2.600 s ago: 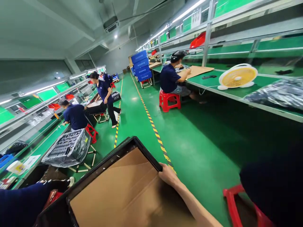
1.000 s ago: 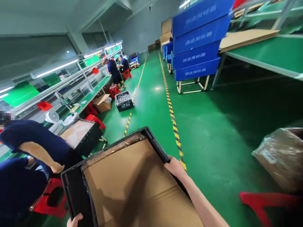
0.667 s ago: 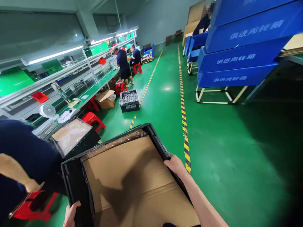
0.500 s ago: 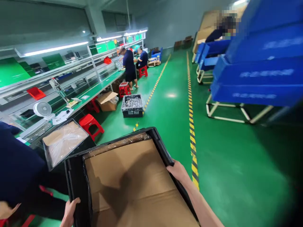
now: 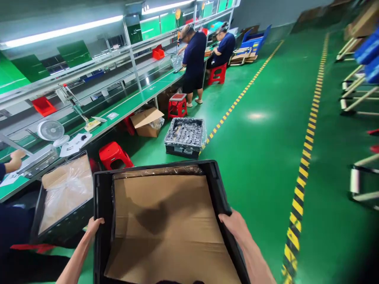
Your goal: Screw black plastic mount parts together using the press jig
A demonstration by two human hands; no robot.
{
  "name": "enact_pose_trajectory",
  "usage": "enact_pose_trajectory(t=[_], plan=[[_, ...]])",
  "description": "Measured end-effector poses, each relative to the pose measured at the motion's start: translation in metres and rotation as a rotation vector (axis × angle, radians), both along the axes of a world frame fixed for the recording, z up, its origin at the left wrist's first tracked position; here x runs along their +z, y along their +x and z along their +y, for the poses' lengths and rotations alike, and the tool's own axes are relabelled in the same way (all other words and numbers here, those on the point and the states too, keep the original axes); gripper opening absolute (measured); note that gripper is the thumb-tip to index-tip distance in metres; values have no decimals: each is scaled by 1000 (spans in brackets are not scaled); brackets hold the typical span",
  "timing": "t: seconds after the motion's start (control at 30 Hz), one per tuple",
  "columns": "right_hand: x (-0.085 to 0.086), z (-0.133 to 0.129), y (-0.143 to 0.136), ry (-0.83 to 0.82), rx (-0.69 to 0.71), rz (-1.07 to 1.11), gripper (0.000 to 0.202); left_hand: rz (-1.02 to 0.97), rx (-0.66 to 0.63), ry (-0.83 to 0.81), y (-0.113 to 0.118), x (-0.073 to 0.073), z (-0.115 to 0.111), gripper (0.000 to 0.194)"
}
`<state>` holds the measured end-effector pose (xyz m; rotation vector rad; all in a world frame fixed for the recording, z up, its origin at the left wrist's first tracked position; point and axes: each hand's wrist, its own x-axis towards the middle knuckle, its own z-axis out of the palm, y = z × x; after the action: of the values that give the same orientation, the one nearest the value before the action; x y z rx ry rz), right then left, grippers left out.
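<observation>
A large black plastic crate (image 5: 103,197) is held up in front of me. Brown cardboard (image 5: 166,205) covers its inside, with clear plastic film (image 5: 166,171) along the far edge. My left hand (image 5: 94,226) grips the crate's left side, thumb over the rim. On the right side, my right hand (image 5: 233,223) is wrapped round the rim, its lower fingers hidden beneath. What lies under the cardboard is hidden.
Left of the crate stands another black crate (image 5: 66,193) with cardboard and film. Ahead on the floor are a film-lined crate of parts (image 5: 185,138), a red stool (image 5: 115,156) and an open carton (image 5: 147,122). Co-workers (image 5: 194,59) are along the workbench (image 5: 124,114); wheeled racks (image 5: 361,79) stand right.
My view has swung left and the blue bins have mostly slid out at the right. The crate stays in both hands, closer to the film-lined crate on the floor.
</observation>
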<state>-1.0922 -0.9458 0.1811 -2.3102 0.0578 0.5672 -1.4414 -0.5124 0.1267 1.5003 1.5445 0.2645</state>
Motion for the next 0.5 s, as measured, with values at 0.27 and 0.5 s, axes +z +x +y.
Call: enact_pose_trajectory(t=[0.27,0.5], plan=[[-14,-13,161,8,-94,104,29,103,-98,8,184,39,-6,9],[-33,-12,215,-155,-168,170,10,154,-238,-198,331,-18,45,21]])
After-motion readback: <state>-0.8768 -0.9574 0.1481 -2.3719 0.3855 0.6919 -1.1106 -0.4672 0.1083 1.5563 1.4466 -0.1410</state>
